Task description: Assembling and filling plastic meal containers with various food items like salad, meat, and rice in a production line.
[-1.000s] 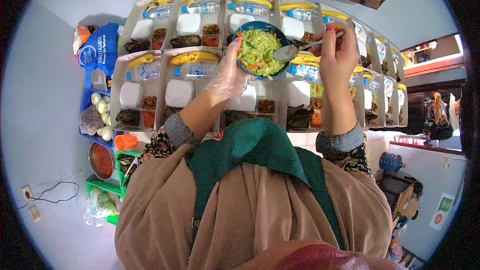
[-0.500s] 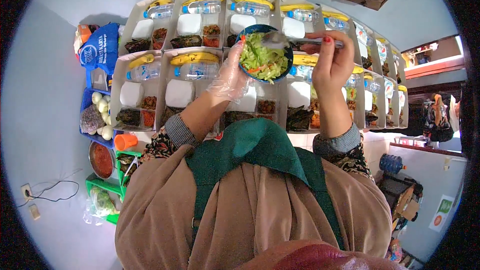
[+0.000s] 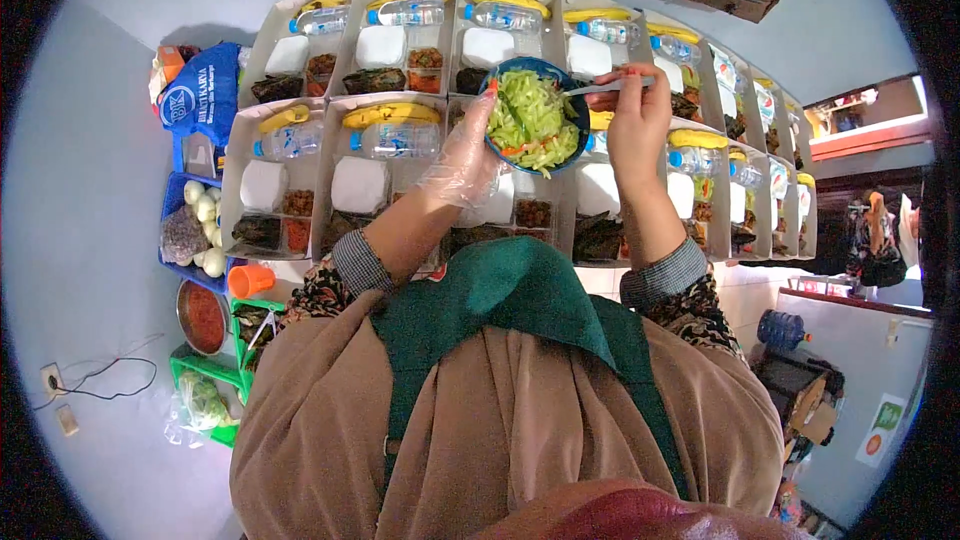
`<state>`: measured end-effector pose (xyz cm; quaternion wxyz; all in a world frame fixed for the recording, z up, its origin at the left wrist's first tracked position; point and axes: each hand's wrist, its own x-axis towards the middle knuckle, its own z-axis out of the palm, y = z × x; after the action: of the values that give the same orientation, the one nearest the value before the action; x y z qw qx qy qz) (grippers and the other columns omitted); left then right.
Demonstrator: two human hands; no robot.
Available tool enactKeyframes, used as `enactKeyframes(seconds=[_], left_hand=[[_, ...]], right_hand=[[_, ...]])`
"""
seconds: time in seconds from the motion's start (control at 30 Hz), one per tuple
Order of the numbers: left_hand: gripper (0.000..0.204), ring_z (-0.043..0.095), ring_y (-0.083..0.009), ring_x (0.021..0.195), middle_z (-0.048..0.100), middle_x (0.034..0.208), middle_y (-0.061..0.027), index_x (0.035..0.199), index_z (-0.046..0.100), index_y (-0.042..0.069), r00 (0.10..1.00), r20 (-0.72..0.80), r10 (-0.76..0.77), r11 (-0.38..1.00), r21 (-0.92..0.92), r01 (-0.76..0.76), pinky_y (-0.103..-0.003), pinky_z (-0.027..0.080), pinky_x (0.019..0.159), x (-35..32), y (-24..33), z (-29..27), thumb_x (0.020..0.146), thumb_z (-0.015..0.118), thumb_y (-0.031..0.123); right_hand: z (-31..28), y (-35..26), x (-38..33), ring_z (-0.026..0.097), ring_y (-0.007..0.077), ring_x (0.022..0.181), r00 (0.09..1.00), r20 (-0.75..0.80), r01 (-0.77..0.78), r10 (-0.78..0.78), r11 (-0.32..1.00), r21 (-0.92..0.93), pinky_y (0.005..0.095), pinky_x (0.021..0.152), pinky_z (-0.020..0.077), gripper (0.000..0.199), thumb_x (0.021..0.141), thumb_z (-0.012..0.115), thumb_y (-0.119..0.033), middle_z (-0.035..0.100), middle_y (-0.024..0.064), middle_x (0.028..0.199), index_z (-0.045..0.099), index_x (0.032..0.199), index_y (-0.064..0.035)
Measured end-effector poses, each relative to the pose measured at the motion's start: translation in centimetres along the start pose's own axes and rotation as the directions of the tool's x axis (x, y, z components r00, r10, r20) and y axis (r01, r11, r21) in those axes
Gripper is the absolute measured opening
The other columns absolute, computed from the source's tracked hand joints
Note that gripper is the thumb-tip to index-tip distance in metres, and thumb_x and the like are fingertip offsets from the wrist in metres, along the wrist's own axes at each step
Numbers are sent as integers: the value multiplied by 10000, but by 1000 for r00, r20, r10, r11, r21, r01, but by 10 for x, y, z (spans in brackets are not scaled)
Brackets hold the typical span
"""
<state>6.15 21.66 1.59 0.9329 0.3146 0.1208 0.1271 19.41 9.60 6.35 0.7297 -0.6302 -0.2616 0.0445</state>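
Above the meal boxes [image 3: 360, 155], left hand [image 3: 462, 162] holds bowl [image 3: 533, 118]; right hand [image 3: 637, 120], seemingly spoon [image 3: 612, 87].

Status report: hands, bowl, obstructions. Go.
Left hand, gloved, holds blue salad bowl. Right hand grips spoon at rim. Meal boxes below; nothing blocking.

Bowl of green salad [image 3: 530, 120] now tilted less and a little further up over the boxes; spoon [image 3: 622, 86] in right hand [image 3: 638, 125] now level above the rim
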Motion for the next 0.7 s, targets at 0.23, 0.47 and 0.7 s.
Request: enactKeyframes(seconds=[0.23, 0.47, 0.7], left_hand=[[553, 501, -261, 1161, 494, 1276, -113, 1290, 411, 74, 999, -26, -39, 997, -64, 37, -465, 415, 968, -1, 8, 0, 923, 377, 486], [571, 505, -264, 1158, 494, 1276, -113, 1298, 408, 85, 989, -36, -141, 988, -69, 138, -477, 413, 966, -1, 10, 2, 922, 347, 510], [591, 502, -259, 1167, 483, 1295, -108, 1319, 387, 97, 990, 3, -142, 986, -91, 142, -464, 425, 962, -5, 15, 3, 916, 350, 528]], right_hand=[[-6, -9, 3, 618, 163, 576, 999, 20, 46, -45, 999, -25, 246, 515, 505, 115, 968, 376, -113, 612, 138, 803, 424, 999, -13], [2, 2, 2, 618, 165, 582, 992, 120, -29, 34, 999, -46, 256, 508, 499, 116, 967, 381, -115, 618, 143, 802, 425, 995, -11], [-8, 12, 15, 611, 179, 582, 968, -17, -250, 252, 965, 73, 268, 516, 500, 111, 962, 386, -117, 621, 145, 802, 433, 1002, -23]])
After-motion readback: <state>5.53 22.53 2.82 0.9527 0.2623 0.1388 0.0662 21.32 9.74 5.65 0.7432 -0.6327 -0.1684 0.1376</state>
